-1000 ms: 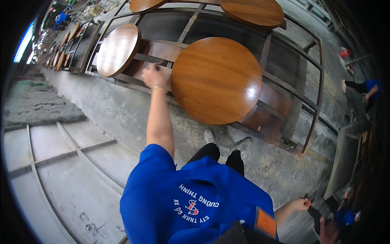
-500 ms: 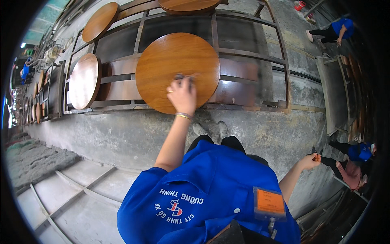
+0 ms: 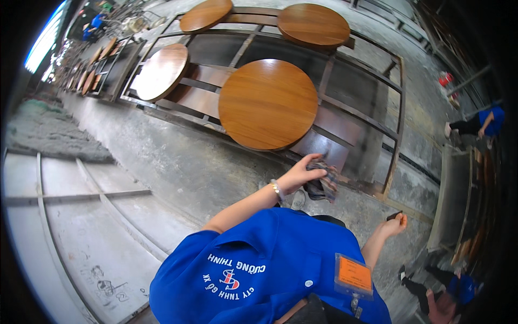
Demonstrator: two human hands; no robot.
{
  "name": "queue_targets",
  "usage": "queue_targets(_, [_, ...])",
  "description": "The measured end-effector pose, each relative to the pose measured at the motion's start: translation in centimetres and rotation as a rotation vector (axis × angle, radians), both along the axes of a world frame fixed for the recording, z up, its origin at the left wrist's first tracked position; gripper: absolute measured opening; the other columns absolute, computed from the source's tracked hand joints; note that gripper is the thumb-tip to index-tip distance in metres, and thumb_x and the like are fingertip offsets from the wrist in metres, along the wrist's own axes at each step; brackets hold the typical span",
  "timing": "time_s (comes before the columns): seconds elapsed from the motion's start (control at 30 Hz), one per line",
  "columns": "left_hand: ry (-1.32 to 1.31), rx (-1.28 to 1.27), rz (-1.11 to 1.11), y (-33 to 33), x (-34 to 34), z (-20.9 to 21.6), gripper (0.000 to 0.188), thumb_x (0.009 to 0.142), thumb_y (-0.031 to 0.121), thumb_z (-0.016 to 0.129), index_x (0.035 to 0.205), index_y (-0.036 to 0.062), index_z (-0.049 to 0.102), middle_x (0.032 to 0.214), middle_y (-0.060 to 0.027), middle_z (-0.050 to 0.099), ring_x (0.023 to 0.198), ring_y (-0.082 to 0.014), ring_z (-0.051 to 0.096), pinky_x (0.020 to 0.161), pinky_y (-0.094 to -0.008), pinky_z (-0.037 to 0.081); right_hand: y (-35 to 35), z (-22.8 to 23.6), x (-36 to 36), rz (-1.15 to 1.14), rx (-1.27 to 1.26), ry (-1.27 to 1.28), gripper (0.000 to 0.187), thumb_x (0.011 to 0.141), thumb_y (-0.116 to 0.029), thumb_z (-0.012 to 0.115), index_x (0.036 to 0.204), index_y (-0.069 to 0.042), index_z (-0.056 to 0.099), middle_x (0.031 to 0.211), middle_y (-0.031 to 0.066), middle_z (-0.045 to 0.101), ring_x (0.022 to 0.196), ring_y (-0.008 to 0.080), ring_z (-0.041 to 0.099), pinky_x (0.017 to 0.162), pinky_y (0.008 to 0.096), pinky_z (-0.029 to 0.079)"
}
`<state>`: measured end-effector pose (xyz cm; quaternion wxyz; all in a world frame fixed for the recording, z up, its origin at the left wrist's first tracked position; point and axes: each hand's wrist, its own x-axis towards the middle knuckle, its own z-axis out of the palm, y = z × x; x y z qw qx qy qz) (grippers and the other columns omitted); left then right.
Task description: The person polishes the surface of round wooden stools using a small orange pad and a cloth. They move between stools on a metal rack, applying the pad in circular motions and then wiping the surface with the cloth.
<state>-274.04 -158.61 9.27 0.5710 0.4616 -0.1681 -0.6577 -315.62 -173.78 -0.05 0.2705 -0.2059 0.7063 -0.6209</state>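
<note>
A crumpled dark cloth (image 3: pixel 322 183) hangs from my left hand (image 3: pixel 298 174), gripped between thumb and fingers. That hand is off the near edge of a round brown wooden tabletop (image 3: pixel 268 105), which lies flat with a glossy surface. Out to the right, my right hand (image 3: pixel 393 224) is closed around a small dark flat piece (image 3: pixel 394 215); its exact kind I cannot make out.
More round tabletops (image 3: pixel 314 24) rest on a dark metal frame (image 3: pixel 400 108), one of them tilted at its left end (image 3: pixel 162 73). Several people in blue work to the right, one standing (image 3: pixel 490 120). Pale panels (image 3: pixel 65 216) lie at lower left.
My left hand has left the tabletop's surface and come nearer and to the right with the cloth. The view has turned. A dark piece now shows in my right hand.
</note>
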Motion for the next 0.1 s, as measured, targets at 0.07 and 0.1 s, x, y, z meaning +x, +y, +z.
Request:
queue_targets(0.07, [0.279, 0.023, 0.072, 2.8, 3.9, 0.2, 0.082, 0.100, 0.022, 0.080, 0.162, -0.0011, 0.032, 0.146, -0.0178, 0.064, 0.132, -0.0273, 0.065, 0.115, -0.0450, 0.052, -2.1, -1.1, 3.6, 0.168, -0.064, -0.134, 0.034, 0.105, -0.009, 0.071, 0.137, 0.001, 0.063, 0.131, 0.0124, 0.066, 0.110, 0.0216, 0.064, 0.097, 0.0366, 0.054])
queue_targets(0.1, [0.375, -0.019, 0.023, 4.5, 6.3, 0.3, 0.084, 0.103, 0.026, 0.075, 0.165, -0.0001, 0.025, 0.149, -0.0189, 0.062, 0.135, -0.0308, 0.064, 0.115, -0.0455, 0.053, -3.2, -1.6, 5.9, 0.276, -0.054, -0.185, 0.037, 0.106, -0.012, 0.071, 0.140, -0.001, 0.063, 0.132, 0.0127, 0.066, 0.115, 0.0231, 0.064, 0.099, 0.0389, 0.054])
